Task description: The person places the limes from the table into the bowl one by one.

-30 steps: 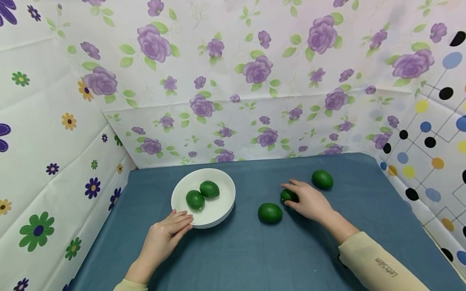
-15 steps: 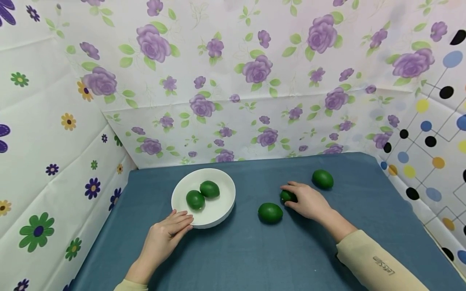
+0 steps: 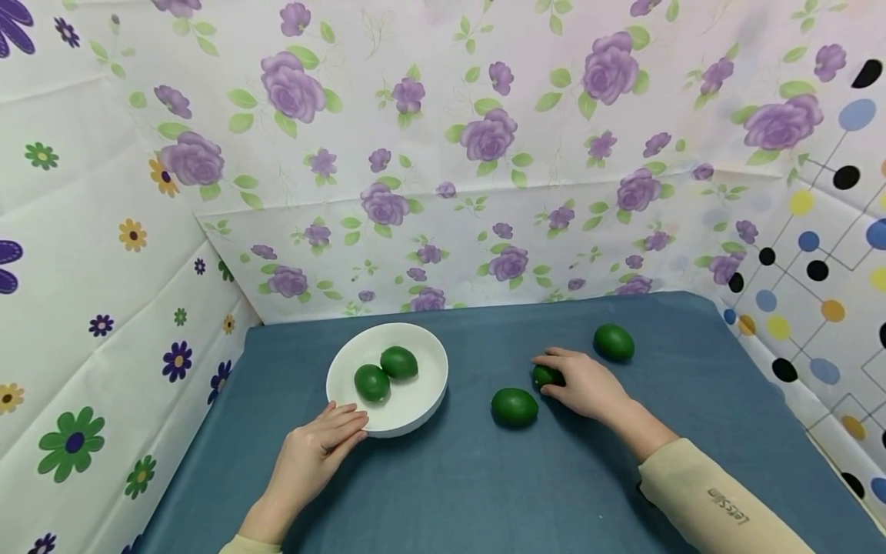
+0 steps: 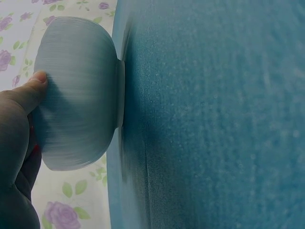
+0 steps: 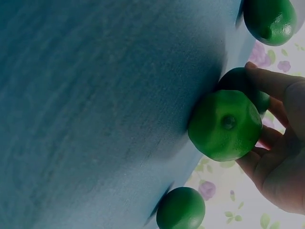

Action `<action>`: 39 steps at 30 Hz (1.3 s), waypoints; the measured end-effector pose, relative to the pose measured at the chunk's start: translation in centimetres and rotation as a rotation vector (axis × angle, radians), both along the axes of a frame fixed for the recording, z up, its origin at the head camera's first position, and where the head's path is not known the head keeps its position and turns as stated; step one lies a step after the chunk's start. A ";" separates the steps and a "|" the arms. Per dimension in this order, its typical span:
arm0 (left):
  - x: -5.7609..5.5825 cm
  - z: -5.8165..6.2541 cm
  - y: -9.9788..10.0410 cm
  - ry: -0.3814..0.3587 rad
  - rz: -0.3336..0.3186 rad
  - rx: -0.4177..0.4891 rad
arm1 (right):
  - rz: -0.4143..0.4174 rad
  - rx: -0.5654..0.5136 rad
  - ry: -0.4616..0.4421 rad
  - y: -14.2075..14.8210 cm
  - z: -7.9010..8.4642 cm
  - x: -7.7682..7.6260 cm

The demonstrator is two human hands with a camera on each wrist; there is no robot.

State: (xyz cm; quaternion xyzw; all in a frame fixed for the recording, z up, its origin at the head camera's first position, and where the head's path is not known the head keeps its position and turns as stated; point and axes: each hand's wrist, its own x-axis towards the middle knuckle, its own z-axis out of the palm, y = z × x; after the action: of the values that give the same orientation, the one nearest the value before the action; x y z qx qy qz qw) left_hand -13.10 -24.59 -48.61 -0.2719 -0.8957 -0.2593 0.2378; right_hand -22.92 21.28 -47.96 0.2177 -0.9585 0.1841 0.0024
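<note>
Toward the left of the blue-covered bench (image 3: 443, 492), a white bowl (image 3: 424, 394) stands upright with two limes (image 3: 371, 383) in it, just beside each other. Its near-left rim is covered by the left hand (image 3: 314, 450), whose fingers lie together over the edge while the thumb (image 4: 38, 80) presses the outer wall. From the left wrist camera most of those fingers are hidden behind the thumb and bowl, and a small red spot between them is too dim to identify.

Right of the bowl, the right hand (image 3: 587, 385) has thumb and fingers closed around a dark lime (image 3: 545, 375) that rests low at the bench; its far end is hidden under the fingers. The right wrist view also shows a brighter lime (image 5: 226, 125), stem-scar end toward the camera, which the hand hides from above; whether the fingers touch it too cannot be told. Another lime (image 3: 514, 408) lies to the left of this hand, and one more (image 3: 614, 343) lies beyond it to the right.

Both sleeves are cut off by the picture's edge. Dark lettering on the right sleeve (image 3: 692, 481), tilted, seems to read "Let'sSlim".
</note>
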 end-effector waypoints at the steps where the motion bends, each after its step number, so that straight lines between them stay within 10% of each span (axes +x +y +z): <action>1: 0.0 0.0 0.0 0.001 0.000 0.000 | 0.000 -0.002 -0.001 0.0 0.0 0.0; 39: 0.0 0.0 0.1 0.007 0.009 -0.001 | -0.015 -0.021 -0.014 0.0 -0.2 -0.1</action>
State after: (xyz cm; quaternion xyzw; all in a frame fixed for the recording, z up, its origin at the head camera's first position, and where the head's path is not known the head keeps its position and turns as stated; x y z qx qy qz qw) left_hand -13.13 -24.49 -48.60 -0.2689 -0.8962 -0.2567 0.2422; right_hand -22.99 21.24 -48.13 0.2090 -0.9581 0.1957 -0.0005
